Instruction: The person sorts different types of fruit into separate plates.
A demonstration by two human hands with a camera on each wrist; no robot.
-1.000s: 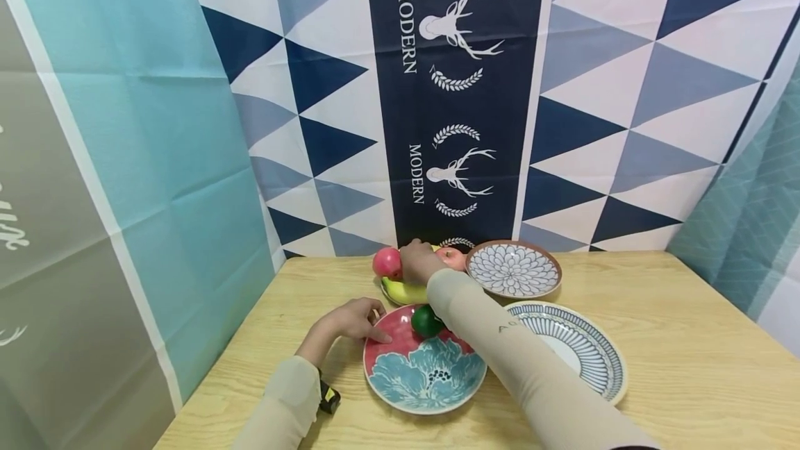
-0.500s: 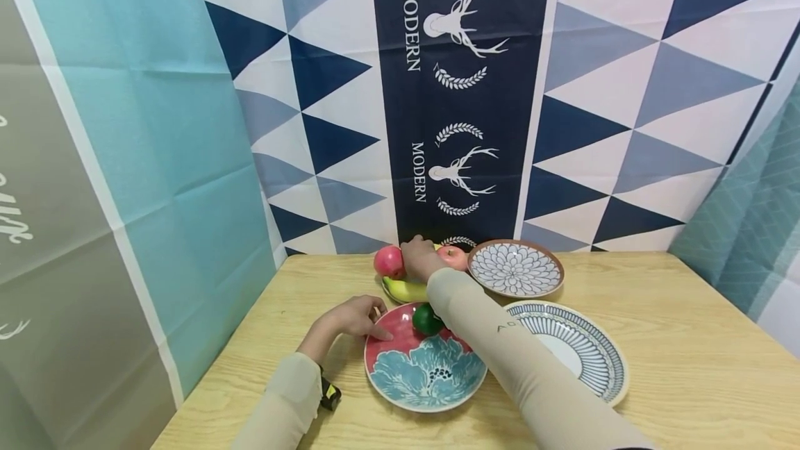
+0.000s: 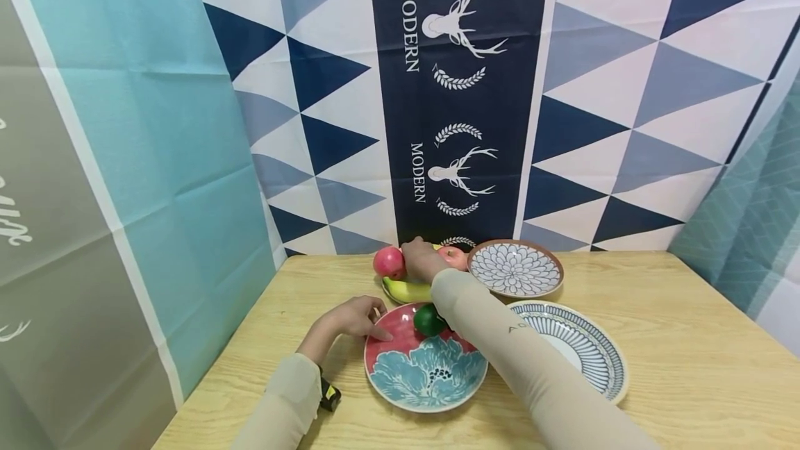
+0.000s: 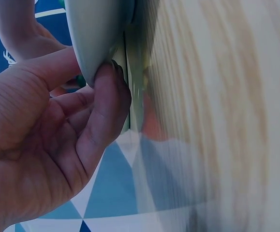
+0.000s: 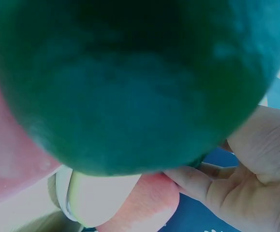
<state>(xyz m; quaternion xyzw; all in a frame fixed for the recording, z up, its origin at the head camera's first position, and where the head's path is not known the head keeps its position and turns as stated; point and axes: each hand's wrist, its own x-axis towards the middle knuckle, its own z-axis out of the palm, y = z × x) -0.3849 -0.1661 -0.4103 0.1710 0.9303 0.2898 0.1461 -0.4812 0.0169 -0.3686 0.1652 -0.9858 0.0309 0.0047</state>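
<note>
While I stand watching, almost nothing shifts over the last second: the left hand [image 3: 355,318] stays at the edge of the flowered plate [image 3: 431,384], the right hand [image 3: 420,260] stays among the fruit behind it, and only the right sleeve [image 3: 520,360] edges slightly rightward. Such stillness suggests, to my eye, that the plate is being steadied while the far hand settles its hold.

The left hand pinches the rim, thumb over the upper face, fingers curled beneath. What the right hand grasps, if anything, I cannot tell; its fingers are hidden between the pink fruit [image 3: 389,262] and the apple [image 3: 452,258].

The plate sits in front of the person, with the green fruit [image 3: 428,320] on its far half. Being round, it has no long axis; its painted flower fills the near side. Just beyond, the banana [image 3: 407,291] lies crosswise, one tip pointing left, its other end lost by the sleeve.
</note>
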